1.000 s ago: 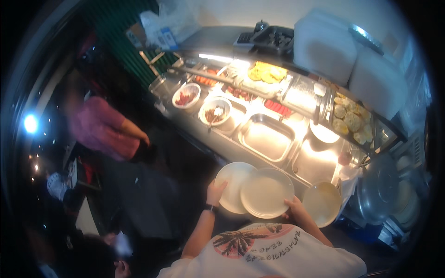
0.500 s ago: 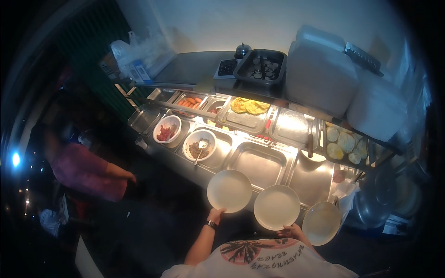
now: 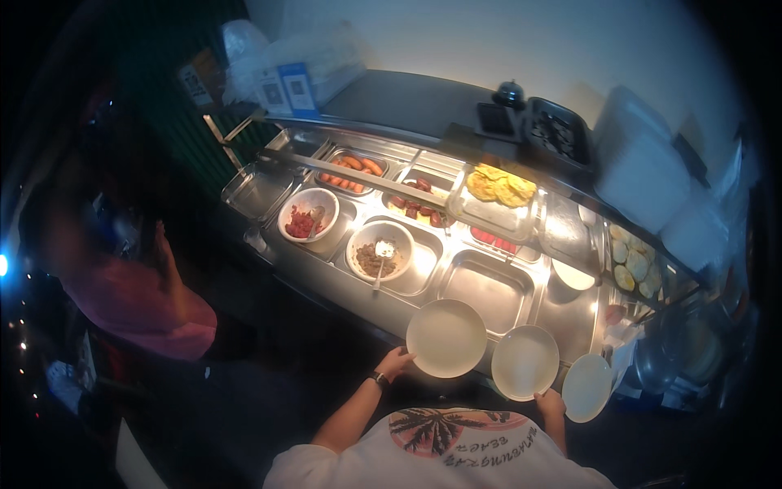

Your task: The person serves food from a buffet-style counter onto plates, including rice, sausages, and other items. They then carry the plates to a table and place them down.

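Observation:
My left hand (image 3: 397,363), with a dark watch on its wrist, grips the lower left rim of a round pale plate (image 3: 445,338). That plate is held over the front edge of the steel food counter. My right hand (image 3: 551,401) closes on the lower right rim of a second pale plate (image 3: 525,363), just right of the first. A third pale plate (image 3: 586,388) shows right of my right hand; what supports it is hidden. Beyond the plates lies a bare steel pan (image 3: 487,290). A white bowl (image 3: 380,251) of brown minced food with a spoon stands left of it.
Another white bowl (image 3: 308,215) holds reddish food. Behind are trays of sausages (image 3: 353,174), yellow omelettes (image 3: 501,187) and pale round slices (image 3: 635,261). A raised shelf (image 3: 423,106) carries a bell, a dark tray and foam boxes (image 3: 639,151). Another person (image 3: 138,301) stands left.
The view has swung left, so the counter appears further right. Both my hands still hold their plates. The other person's forearm has gone from stretched out to raised.

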Tool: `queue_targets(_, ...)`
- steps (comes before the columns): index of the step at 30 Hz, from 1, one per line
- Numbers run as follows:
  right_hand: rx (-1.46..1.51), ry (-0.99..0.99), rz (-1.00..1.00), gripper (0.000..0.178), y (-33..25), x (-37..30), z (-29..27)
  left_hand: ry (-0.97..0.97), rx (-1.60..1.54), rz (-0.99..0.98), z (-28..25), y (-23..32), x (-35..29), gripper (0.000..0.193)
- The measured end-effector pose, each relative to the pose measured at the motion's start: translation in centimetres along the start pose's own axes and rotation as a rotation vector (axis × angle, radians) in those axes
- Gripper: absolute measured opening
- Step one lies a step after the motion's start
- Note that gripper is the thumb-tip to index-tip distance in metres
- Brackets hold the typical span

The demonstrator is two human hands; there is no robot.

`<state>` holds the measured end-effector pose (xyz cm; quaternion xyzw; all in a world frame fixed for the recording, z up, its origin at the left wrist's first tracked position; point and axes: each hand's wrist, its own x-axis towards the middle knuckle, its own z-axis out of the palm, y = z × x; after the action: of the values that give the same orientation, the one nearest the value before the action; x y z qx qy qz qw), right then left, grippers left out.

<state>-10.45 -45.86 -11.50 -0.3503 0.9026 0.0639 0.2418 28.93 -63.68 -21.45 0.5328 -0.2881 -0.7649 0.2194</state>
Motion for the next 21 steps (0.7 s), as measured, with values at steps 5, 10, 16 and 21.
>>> queue_targets(5,0.353,-0.031,-0.066,0.03,-5.8,-1.8,-2.3,-0.267,-0.047,0.01,0.0,1.2,-0.5,0.04)
queue_targets(10,0.418,0.061,-0.294,0.026,-12.0,-3.6,-1.3,-0.236,0.083,0.093,-3.0,2.4,-1.9,0.035)
queue_targets(16,0.356,0.058,-0.506,0.025,-19.4,-4.6,0.2,-0.009,0.375,0.374,-13.6,1.2,-4.4,0.029)
queue_targets(21,0.36,-0.023,-0.562,0.026,-25.8,-7.0,-2.5,0.177,0.174,0.374,-20.7,1.3,-8.3,0.024)
